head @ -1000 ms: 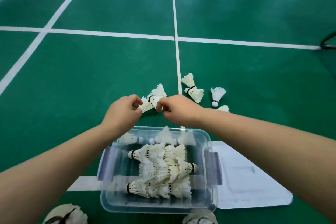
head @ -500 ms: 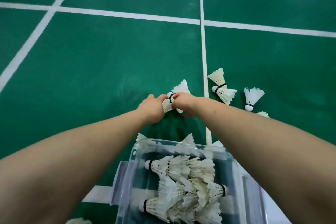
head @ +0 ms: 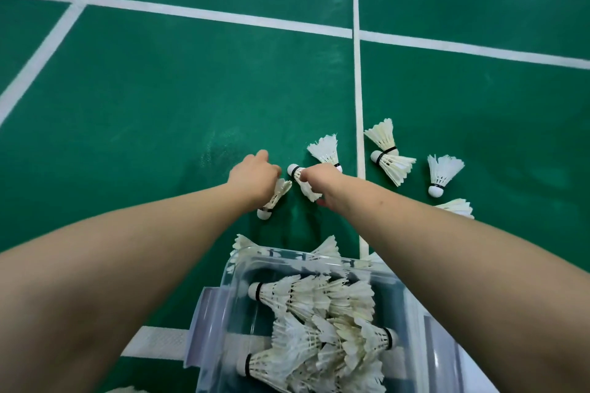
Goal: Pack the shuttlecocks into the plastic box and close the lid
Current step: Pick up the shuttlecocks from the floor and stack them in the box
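Shuttlecocks fill most of the clear plastic box (head: 234,268) at the bottom of our view; they lie in nested rows (head: 316,322) on their sides, and the box is open on top. More feathers (head: 245,242) show just behind its far wall, on the floor. Beyond the box our two hands reach forward over the green court floor (head: 191,99). Our left hand (head: 255,177) is curled, and one shuttlecock (head: 274,198) hangs under it with the cork end down; we cannot tell how firmly the fingers grip it. Our right hand (head: 319,177) is closed around a second shuttlecock (head: 300,180), with the cork pointing to the left hand. One more (head: 325,150) lies just behind this hand. To the right of the white line (head: 359,105) lie a joined pair (head: 388,153), a single one (head: 442,174) and a part of another (head: 456,207).
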A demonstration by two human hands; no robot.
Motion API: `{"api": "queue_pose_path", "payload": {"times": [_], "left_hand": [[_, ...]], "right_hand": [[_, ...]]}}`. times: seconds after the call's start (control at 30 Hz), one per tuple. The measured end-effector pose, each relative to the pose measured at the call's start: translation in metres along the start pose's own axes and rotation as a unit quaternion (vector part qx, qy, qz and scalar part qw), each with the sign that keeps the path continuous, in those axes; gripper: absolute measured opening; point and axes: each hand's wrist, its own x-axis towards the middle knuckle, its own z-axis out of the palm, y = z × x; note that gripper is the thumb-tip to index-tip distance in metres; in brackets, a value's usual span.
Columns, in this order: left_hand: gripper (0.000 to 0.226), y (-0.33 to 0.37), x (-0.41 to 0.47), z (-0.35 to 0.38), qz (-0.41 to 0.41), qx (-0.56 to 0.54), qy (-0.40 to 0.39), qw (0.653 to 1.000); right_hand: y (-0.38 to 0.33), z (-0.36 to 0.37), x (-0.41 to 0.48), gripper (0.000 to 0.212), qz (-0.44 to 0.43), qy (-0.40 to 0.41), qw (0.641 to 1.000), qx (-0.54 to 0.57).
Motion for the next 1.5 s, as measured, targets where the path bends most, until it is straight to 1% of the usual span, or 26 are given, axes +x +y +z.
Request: {"api": "queue_pose_path", "payload": {"times": [0.03,0.07,0.1,0.13,0.23,0.33,0.4,0.53,0.67,0.73,0.87,0.93,1.0,1.1,1.2,1.4,1.5], "left_hand": [[0.023,-0.002,-0.003,0.0,-0.003,-0.008,0.007,1.0],[0.022,-0.004,-0.007,0.0,-0.008,-0.018,0.013,1.0],[0.021,-0.006,-0.01,-0.002,-0.011,-0.028,0.019,0.999],[0.021,-0.007,-0.014,-0.004,-0.014,-0.038,0.023,0.999],[0.02,-0.009,-0.032,-0.013,-0.028,-0.09,0.057,0.994],[0.014,-0.003,-0.062,-0.026,-0.038,-0.185,0.151,0.97],[0.013,0.004,-0.088,-0.035,-0.041,-0.229,0.197,0.952],[0.013,0.015,-0.129,-0.058,-0.053,-0.272,0.26,0.925],[0.014,0.023,-0.17,-0.066,-0.077,-0.304,0.301,0.901],[0.017,0.029,-0.191,-0.062,-0.093,-0.335,0.303,0.887],[0.018,0.042,-0.224,-0.041,-0.136,-0.399,0.3,0.856],[0.019,0.05,-0.236,-0.026,-0.157,-0.413,0.29,0.849],[0.022,0.057,-0.246,-0.011,-0.173,-0.393,0.279,0.859],[0.03,0.063,-0.254,0.009,-0.19,-0.325,0.267,0.887],[0.025,0.064,-0.257,0.021,-0.209,-0.281,0.236,0.907],[0.03,0.078,-0.248,0.03,-0.195,-0.274,0.182,0.924],[0.028,0.08,-0.239,0.039,-0.213,-0.281,0.139,0.925]], "right_hand": [[-0.001,0.001,-0.002,0.01,-0.008,0.006,1.0,-0.002],[-0.002,0.002,-0.004,0.022,-0.021,0.011,1.0,-0.02],[-0.003,0.003,-0.006,0.031,-0.036,0.015,0.998,-0.054],[-0.005,0.002,-0.011,0.034,-0.052,0.02,0.994,-0.091],[-0.011,-0.006,-0.026,0.034,-0.103,0.032,0.981,-0.158],[-0.018,-0.019,-0.05,0.031,-0.146,0.035,0.972,-0.179],[-0.021,-0.023,-0.073,0.03,-0.177,0.035,0.965,-0.189],[-0.031,-0.023,-0.123,0.028,-0.237,0.068,0.931,-0.268],[-0.037,-0.018,-0.164,0.029,-0.278,0.061,0.912,-0.297],[-0.035,-0.013,-0.177,0.028,-0.286,0.043,0.911,-0.293],[-0.019,-0.002,-0.191,0.027,-0.276,-0.016,0.917,-0.288],[-0.009,0.002,-0.193,0.028,-0.27,-0.04,0.915,-0.298],[-0.001,0.003,-0.194,0.03,-0.261,-0.064,0.914,-0.304],[0.006,0.002,-0.194,0.033,-0.246,-0.105,0.909,-0.32],[0.009,0.002,-0.19,0.033,-0.246,-0.121,0.907,-0.319],[0.016,-0.004,-0.183,0.03,-0.256,-0.12,0.906,-0.314],[0.021,-0.007,-0.181,0.028,-0.254,-0.126,0.909,-0.307]]}}
